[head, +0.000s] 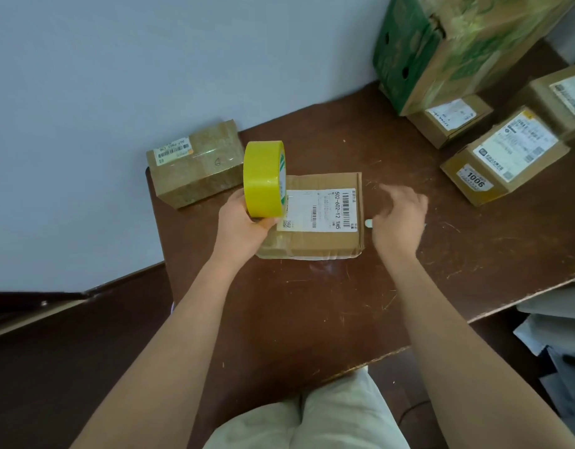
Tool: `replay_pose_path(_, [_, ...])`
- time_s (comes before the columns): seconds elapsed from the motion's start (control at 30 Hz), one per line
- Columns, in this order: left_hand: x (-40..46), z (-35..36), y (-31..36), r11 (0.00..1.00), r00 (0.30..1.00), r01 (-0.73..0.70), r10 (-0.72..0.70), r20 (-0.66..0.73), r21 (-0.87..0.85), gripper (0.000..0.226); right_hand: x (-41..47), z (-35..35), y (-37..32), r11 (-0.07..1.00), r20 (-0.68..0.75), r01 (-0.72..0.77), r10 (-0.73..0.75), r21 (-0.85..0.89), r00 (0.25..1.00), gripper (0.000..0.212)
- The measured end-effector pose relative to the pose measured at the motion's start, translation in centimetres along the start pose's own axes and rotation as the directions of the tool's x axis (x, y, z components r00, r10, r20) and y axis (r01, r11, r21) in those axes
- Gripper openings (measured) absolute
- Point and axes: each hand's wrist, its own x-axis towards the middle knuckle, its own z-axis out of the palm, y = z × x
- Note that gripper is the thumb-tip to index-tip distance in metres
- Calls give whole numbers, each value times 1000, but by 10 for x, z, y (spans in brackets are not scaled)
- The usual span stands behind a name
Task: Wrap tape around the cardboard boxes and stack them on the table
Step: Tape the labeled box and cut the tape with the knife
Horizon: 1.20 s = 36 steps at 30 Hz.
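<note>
The box (325, 215) lies flat mid-table, bare brown table (312, 303) on its near side; the left hand (244, 222) grips the yellow tape roll (264, 179) upright over its left edge; the right hand (399, 215) hovers just right, fingers loosely curled, holding nothing; a taped box (195, 166) sits far left at the table edge; more boxes (503, 157) crowd the far right.

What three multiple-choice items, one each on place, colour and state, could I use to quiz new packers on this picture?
1. The box with the 1006 sticker lies: A at the table's right, B under the tape, C on the floor.
2. The tape roll is: A red, B yellow, C blue.
3. The right hand: A grips tape, B holds nothing, C lifts a box.

A: it sits at the table's right.
B: plainly yellow.
B: its fingers hang loose beside the middle box; the left hand holds the roll.
</note>
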Motion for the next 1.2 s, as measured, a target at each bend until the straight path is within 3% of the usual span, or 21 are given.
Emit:
replay_pose_path(0.07, [1, -3, -1, 998, 998, 46, -45, 39, -33, 31, -2, 1, 25, 984, 150, -71, 96, -161, 984, 63])
replay_pose_path(0.13, [2, -6, -1, 991, 993, 108, -104, 59, -74, 28, -7, 3, 42, 965, 250, -40, 107, -260, 962, 65])
replay_pose_path(0.3, [4, -8, 7, 979, 986, 128, -108, 129, -161, 30, -7, 4, 55, 921, 266, 61, 47, -384, 963, 47])
replay_pose_path(0.37, [6, -10, 7, 971, 984, 135, -108, 141, -198, 31, -2, -6, 47, 930, 183, 17, 55, -367, 982, 37])
replay_pose_path(0.43, [7, -9, 7, 960, 983, 152, -122, 137, -236, 30, 4, -24, 27, 972, -10, -35, 33, -232, 999, 26])
replay_pose_path(0.5, [7, -7, 6, 947, 982, 167, -136, 129, -273, 28, 8, -45, 0, 1000, -260, -12, 17, 20, 965, 22])
replay_pose_path(0.57, [7, -5, 5, 938, 982, 176, -145, 121, -298, 28, 7, -60, -24, 945, -409, 89, 51, 316, 911, 18])
replay_pose_path(0.63, [7, -3, 6, 931, 981, 183, -154, 115, -316, 28, 0, -63, -47, 822, -304, 72, 126, 565, 944, 10])
replay_pose_path(0.73, [10, -1, 8, 923, 980, 191, -159, 122, -334, 28, -17, -49, -72, 646, 99, -176, 155, 743, 983, 12])
replay_pose_path(0.87, [13, -1, 7, 915, 978, 201, -168, 121, -351, 29, -32, -23, -77, 647, 302, -240, 16, 724, 953, 32])
replay_pose_path(1.03, [11, 0, 1, 888, 968, 247, -208, 142, -388, 30, -29, -8, -71, 684, 410, -285, -23, 672, 912, 20])
replay_pose_path(1.2, [7, -2, -4, 806, 959, 282, -224, 173, -520, 29, -34, -5, -64, 737, 482, -293, -51, 609, 875, 23])
